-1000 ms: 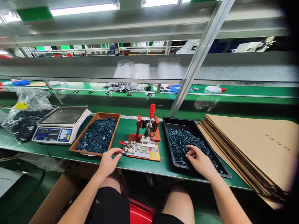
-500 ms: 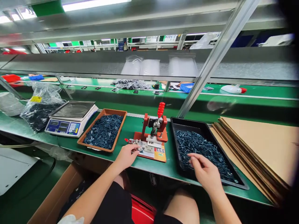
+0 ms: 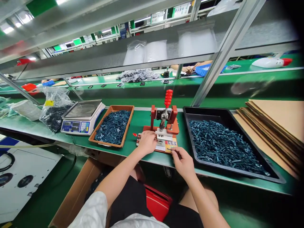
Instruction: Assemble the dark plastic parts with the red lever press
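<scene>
A toggle-clamp press (image 3: 163,118) with a red ribbed handle (image 3: 168,98) stands upright on the bench in front of me. My left hand (image 3: 147,141) lies over the left part of its metal fixture, fingers curled down together; whatever they grip is hidden beneath them. At the base plate's front right corner, my right hand (image 3: 183,162) pinches a small dark strip-like part (image 3: 169,149) between thumb and forefinger. Many similar dark parts (image 3: 220,144) fill a black tray (image 3: 192,148) on the right. To the left, a brown tray (image 3: 131,122) holds more small dark pieces (image 3: 112,126).
A weighing scale (image 3: 79,123) and a plastic bag of dark parts (image 3: 53,110) stand at left. Stacked cardboard sheets (image 3: 277,122) lie at right. A slanted metal post (image 3: 228,47) rises behind the black tray. Across the far bench, another person's hands (image 3: 190,68) show.
My right hand has moved left from the black tray to the press base with a small dark part. My left hand has shifted further over the fixture. The camera view has tilted and shifted.
</scene>
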